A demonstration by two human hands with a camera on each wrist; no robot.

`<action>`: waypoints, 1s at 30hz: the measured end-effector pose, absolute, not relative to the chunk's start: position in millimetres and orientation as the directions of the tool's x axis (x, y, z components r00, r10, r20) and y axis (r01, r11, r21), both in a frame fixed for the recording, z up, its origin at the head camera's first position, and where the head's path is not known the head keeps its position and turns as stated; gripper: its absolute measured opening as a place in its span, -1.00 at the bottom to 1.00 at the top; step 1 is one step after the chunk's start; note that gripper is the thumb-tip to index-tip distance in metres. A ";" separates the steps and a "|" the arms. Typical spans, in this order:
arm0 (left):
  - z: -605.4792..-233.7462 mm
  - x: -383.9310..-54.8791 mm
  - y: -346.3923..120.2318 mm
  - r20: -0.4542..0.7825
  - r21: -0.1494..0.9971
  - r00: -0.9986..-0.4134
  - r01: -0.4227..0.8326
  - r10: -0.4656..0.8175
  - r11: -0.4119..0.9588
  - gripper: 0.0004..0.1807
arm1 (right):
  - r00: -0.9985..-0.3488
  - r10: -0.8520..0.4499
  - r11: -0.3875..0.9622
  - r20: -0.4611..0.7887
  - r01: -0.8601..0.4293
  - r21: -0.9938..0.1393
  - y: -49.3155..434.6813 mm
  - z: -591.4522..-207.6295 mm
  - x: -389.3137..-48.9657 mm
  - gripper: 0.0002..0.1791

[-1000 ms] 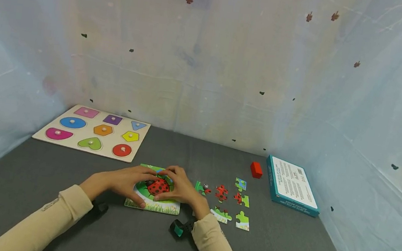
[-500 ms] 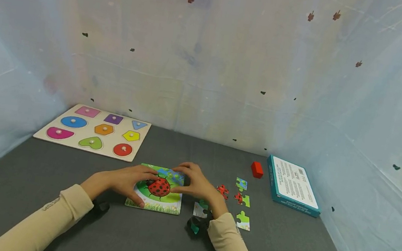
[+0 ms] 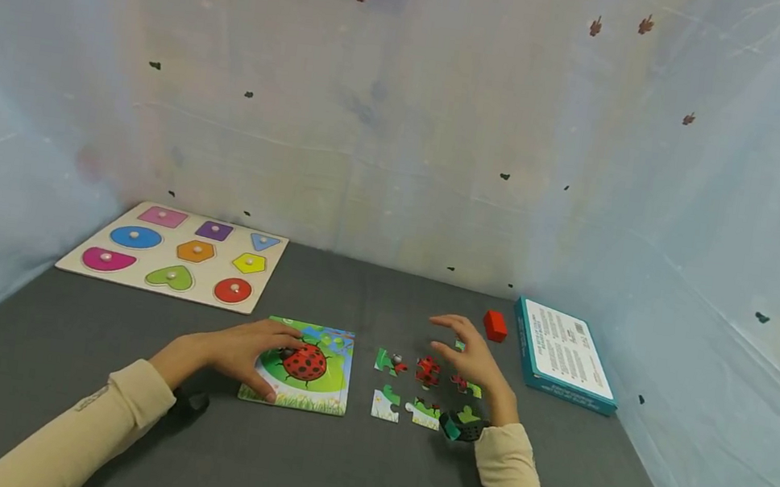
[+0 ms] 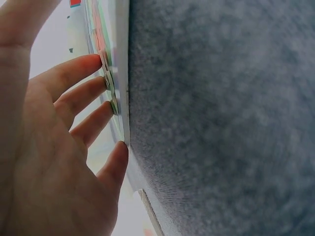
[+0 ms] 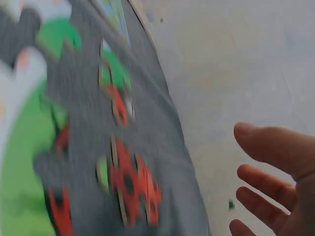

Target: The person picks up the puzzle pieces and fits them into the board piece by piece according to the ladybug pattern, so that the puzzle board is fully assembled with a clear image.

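A square puzzle board (image 3: 332,387) with a red ladybug picture lies on the grey table. My left hand (image 3: 241,351) rests on its left part, fingers spread; in the left wrist view the fingertips (image 4: 101,81) touch its face and the little finger or thumb sits at its edge. To the right lie several loose jigsaw pieces, among them a red spotted one (image 3: 427,371) and a white-and-green corner (image 3: 385,404). My right hand (image 3: 474,359) hovers above the right-hand pieces with nothing in it, thumb and fingers apart, partly covering them.
A wooden shape board (image 3: 207,274) with knobbed coloured shapes lies at the back left. Beyond the right hand are a red block (image 3: 495,325) and a teal box (image 3: 569,355) with a white label. Pale sheeting (image 3: 406,115) walls in the table.
My right hand has left the ladybug board and moved right, over the loose pieces, uncovering the board's right part. The left hand has stayed in place.
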State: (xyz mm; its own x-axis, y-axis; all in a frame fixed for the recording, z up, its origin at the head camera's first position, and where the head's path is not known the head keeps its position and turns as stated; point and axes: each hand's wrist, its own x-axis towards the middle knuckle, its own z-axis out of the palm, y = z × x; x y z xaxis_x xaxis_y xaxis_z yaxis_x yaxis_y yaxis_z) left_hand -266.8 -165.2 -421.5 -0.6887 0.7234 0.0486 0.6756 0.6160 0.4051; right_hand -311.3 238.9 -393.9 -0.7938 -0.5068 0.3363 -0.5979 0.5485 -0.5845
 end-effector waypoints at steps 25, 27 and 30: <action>-425.3 -268.9 -166.4 0.085 0.398 -0.675 0.698 0.733 0.596 -0.07 | -0.879 -0.320 0.661 0.355 -0.475 -0.581 307.4 -447.0 -325.5 -0.53; -425.7 -269.6 -166.5 0.076 0.403 -0.681 0.689 0.729 0.602 -0.06 | -0.887 -0.311 0.671 0.342 -0.460 -0.581 307.7 -448.7 -325.6 -0.53; -425.2 -269.9 -166.4 0.050 0.413 -0.694 0.670 0.719 0.617 -0.05 | -0.887 -0.312 0.676 0.340 -0.459 -0.577 306.7 -449.5 -326.0 -0.54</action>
